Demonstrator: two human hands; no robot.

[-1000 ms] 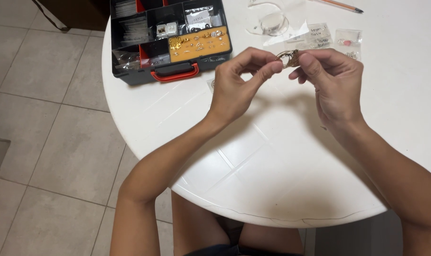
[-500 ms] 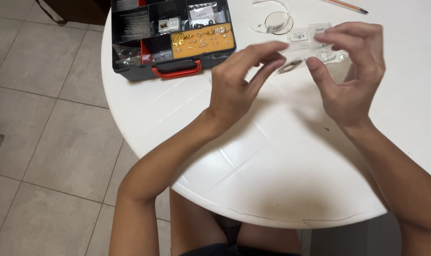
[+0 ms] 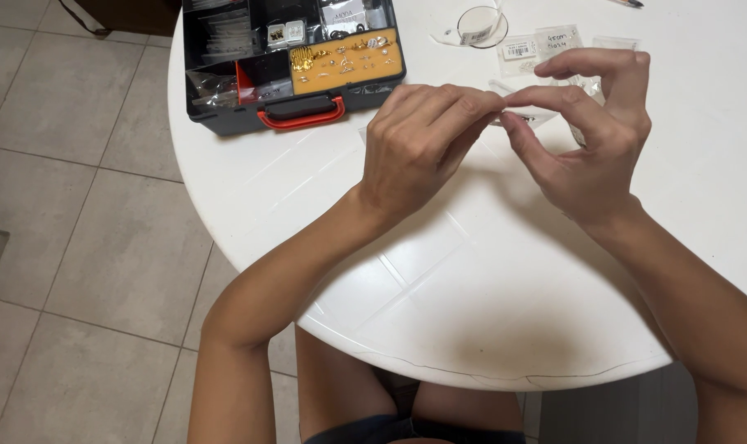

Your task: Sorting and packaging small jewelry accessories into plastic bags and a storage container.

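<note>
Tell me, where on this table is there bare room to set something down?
The widest bare patch of the table runs between the hands and the near edge. Another lies right of the right hand. A smaller one sits between the case and the left hand. The far side, with small bags, is crowded.

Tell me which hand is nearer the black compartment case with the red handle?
Left. The left hand is just right of the black compartment case with the red handle; the right hand lies farther right.
</note>
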